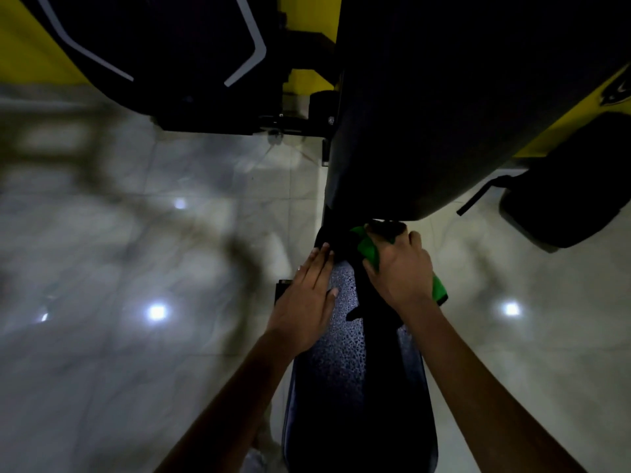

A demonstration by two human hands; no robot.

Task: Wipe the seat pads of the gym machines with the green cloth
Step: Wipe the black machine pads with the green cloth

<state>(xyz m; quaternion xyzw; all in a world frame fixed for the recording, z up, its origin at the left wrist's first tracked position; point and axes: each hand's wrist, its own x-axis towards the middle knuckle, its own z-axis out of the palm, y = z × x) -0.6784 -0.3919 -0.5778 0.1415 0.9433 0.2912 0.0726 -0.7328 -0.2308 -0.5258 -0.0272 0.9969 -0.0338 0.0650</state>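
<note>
A dark, textured seat pad (345,377) runs from the bottom centre up to a large dark back pad (444,114). My right hand (401,271) presses the green cloth (370,250) onto the far end of the seat pad, just below the back pad. Green cloth also shows past the hand's right side. My left hand (309,295) lies flat with fingers together on the seat pad's left edge, holding nothing.
Glossy pale floor tiles (136,268) surround the bench and reflect ceiling lights. Another black pad with white stripes (153,46) and a yellow machine frame (307,76) stand at the top. A black padded part (563,192) sits at the right.
</note>
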